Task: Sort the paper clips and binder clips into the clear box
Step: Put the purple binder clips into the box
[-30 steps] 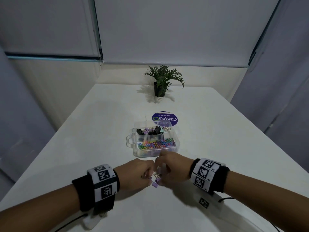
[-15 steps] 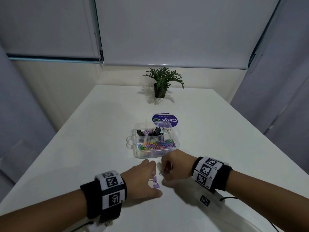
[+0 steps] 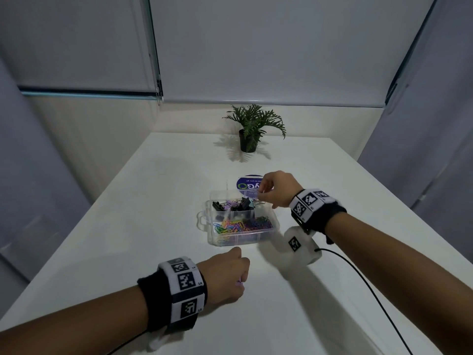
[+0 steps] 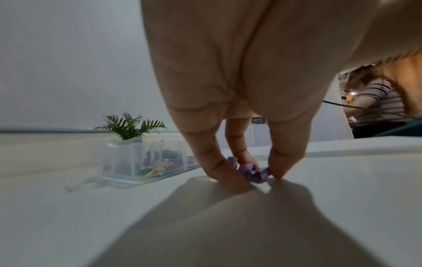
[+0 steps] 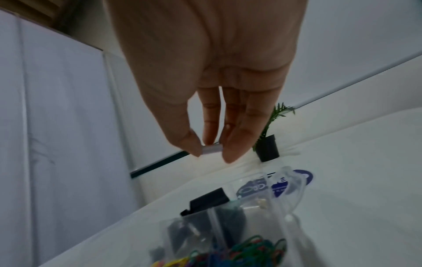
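The clear box (image 3: 238, 240) stands mid-table, with coloured paper clips (image 3: 240, 225) in its near compartment and black and lilac binder clips (image 3: 238, 204) in the far ones. My right hand (image 3: 261, 194) hovers over the far right of the box. In the right wrist view its thumb and fingers (image 5: 212, 151) pinch a small pale lilac binder clip (image 5: 211, 149) above the box (image 5: 285, 207). My left hand (image 3: 242, 281) rests on the table in front of the box. Its fingertips (image 4: 258, 178) pinch purple binder clips (image 4: 253, 171) that lie on the tabletop.
A potted plant (image 3: 249, 131) stands at the far edge of the table. A round purple label (image 3: 247, 184) lies just behind the box. A black cable (image 3: 358, 278) runs from my right wrist toward me. A person in a striped shirt (image 4: 374, 101) sits off to the right.
My right hand has risen from beside the left hand and moved forward over the box's far side, carrying a clip. The left hand stayed low and closed on the purple clips.
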